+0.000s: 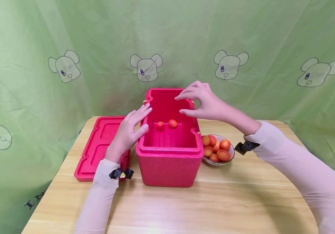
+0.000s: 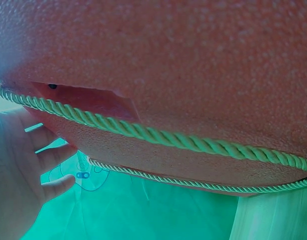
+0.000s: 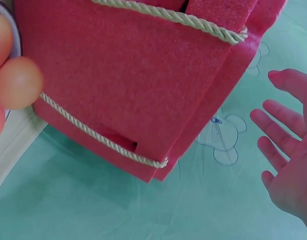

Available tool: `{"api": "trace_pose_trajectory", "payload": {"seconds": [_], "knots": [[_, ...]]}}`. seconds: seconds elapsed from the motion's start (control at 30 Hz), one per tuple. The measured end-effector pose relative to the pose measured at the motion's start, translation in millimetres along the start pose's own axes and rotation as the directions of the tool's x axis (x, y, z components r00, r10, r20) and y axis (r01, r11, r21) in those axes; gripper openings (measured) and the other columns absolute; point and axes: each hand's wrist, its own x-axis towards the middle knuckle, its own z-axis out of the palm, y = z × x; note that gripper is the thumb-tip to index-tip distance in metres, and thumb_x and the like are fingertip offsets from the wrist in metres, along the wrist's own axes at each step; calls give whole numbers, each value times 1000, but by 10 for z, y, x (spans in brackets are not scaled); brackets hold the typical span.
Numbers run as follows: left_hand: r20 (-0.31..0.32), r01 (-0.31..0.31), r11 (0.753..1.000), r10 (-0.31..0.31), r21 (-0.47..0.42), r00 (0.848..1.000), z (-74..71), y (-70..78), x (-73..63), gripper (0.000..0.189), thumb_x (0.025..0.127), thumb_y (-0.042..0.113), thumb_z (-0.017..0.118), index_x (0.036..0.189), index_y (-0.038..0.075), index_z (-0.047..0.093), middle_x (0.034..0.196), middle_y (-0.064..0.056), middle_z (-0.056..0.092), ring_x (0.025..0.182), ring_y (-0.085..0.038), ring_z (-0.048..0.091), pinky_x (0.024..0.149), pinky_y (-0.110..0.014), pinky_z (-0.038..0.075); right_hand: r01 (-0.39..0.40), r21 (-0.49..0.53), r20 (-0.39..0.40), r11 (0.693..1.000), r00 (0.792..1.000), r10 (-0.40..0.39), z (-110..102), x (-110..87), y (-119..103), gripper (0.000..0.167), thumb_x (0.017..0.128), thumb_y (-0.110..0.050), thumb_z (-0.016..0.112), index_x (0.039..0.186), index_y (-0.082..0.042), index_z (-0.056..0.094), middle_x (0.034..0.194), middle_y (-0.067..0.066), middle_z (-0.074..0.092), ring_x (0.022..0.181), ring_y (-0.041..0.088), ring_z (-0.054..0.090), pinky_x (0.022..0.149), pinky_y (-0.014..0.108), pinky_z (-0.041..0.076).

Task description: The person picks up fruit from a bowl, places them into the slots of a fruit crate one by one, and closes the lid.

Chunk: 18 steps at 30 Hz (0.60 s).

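A red foam box [image 1: 170, 170] stands uncovered on the table, with two small tomatoes [image 1: 172, 123] on its floor. My left hand [image 1: 130, 130] rests on the box's left rim, fingers fairly straight. Over the right rear part of the opening hovers my right hand [image 1: 200, 100], thumb and fingers spread apart and holding nothing. Right of the box, a patterned bowl [image 1: 232, 152] holds several more tomatoes [image 1: 223, 155]. In the right wrist view the right hand [image 3: 291, 145] is likewise apart from the box [image 3: 118, 70].
The red lid [image 1: 103, 146] lies on the wooden table [image 1: 228, 201], left of the box. Cord handles [image 2: 158, 135] run along the box's sides. A green cloth [image 1: 185, 29] with bear-head prints hangs behind the table.
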Motion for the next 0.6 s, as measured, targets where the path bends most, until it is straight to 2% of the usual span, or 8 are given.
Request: {"api": "trace_pose_trajectory", "payload": {"seconds": [0.2, 0.37, 0.47, 0.6], "knots": [[-1, -19, 1000, 19, -8, 1000, -7, 22, 1, 63, 96, 34, 52, 155, 14, 45, 165, -4, 37, 154, -21, 34, 126, -54, 21, 1, -59, -114, 998, 993, -8, -85, -172, 143, 41, 81, -13, 84, 120, -6, 75, 117, 12, 71, 111, 28, 48, 97, 53, 29], [2, -13, 1000, 13, -4, 1000, -9, 22, 4, 64, 96, 37, 52, 156, 16, 44, 165, -3, 36, 154, -21, 34, 127, -54, 21, -24, -105, -186, 994, 982, 4, -167, -375, 320, 42, 78, -12, 85, 118, -5, 75, 113, 15, 71, 107, 29, 48, 97, 54, 27], [5, -5, 1000, 5, -4, 1000, -9, 25, 1, 64, 95, 36, 53, 155, 15, 45, 165, -3, 37, 154, -21, 34, 127, -54, 21, -50, -107, -201, 993, 979, 27, -186, -517, 439, 43, 76, -12, 87, 117, -5, 75, 112, 16, 72, 107, 29, 48, 96, 53, 27], [0, -6, 1000, 6, -4, 1000, -10, 18, 0, 63, 96, 35, 53, 155, 16, 45, 165, -4, 38, 154, -21, 34, 127, -54, 21, -87, -104, -183, 991, 981, 67, -159, -714, 591, 43, 75, -10, 87, 116, -5, 76, 111, 16, 72, 107, 29, 48, 93, 51, 27]]}}
